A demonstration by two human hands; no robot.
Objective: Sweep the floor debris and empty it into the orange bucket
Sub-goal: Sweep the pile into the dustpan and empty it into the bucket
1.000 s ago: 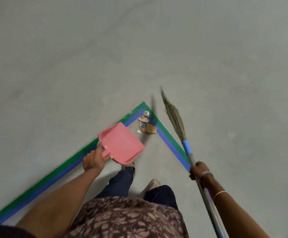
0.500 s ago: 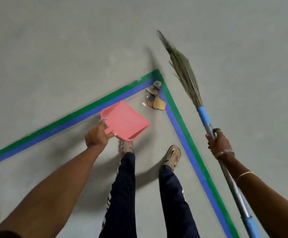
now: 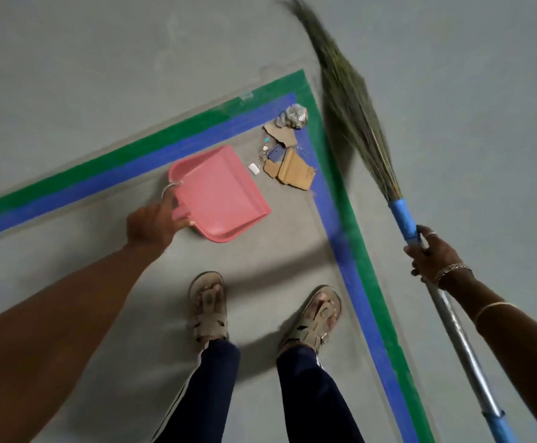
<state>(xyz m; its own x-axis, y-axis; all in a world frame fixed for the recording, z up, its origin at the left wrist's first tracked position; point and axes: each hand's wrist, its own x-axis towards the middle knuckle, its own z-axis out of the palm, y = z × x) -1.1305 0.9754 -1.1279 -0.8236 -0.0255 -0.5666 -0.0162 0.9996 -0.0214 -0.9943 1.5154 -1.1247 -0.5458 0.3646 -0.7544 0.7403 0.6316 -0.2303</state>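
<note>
Lowered closer, the left grip [image 3: 153,225] clasps the pink plastic dustpan [image 3: 219,193] left of the cardboard-and-foil debris [image 3: 288,148]; the right grip [image 3: 431,254] clasps the grass broom [image 3: 350,100] beyond its right.

The left hand [image 3: 153,227] is closed around the handle of the dustpan [image 3: 219,195], its bare arm stretched forward from the lower left. The right hand [image 3: 433,255] is wrapped around the broom [image 3: 407,223] handle to the right of the dustpan, a bracelet and a thin bangle on that forearm. Both sandalled feet stand below the dustpan, legs in dark trousers.
</note>
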